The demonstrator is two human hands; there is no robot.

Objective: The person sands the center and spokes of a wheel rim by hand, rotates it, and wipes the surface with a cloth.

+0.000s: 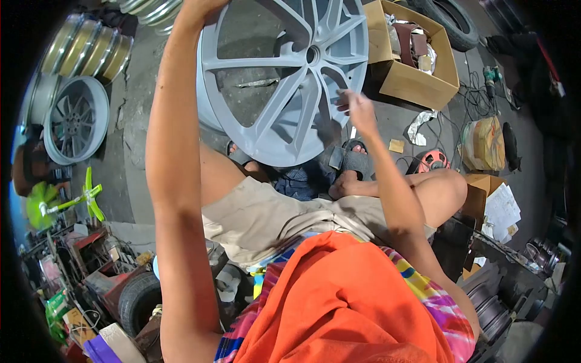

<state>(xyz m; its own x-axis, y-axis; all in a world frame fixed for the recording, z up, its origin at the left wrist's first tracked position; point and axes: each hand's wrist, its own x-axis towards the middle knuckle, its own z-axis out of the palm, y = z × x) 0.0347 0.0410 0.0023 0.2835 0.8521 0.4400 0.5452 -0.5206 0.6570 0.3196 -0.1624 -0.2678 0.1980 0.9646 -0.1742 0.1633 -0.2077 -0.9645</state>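
A large grey spoked wheel rim (290, 121) stands in front of my feet, its spoked face turned up toward me. My left hand (209, 5) is at the rim's upper left edge, cut off by the top of the frame, with its fingers hidden. On the right side of the rim, my right hand (357, 109) is over the spokes near the outer edge, its fingers partly bent and blurred. Whether it holds anything small cannot be made out. Dark cloth (302, 183) lies between my feet, below the rim.
An open cardboard box (423, 88) with scraps stands right of the rim, near a tire (454, 24). Cables and a green power tool (491, 78) lie farther right. More rims (75, 121) stand at left, above a green fan (91, 193).
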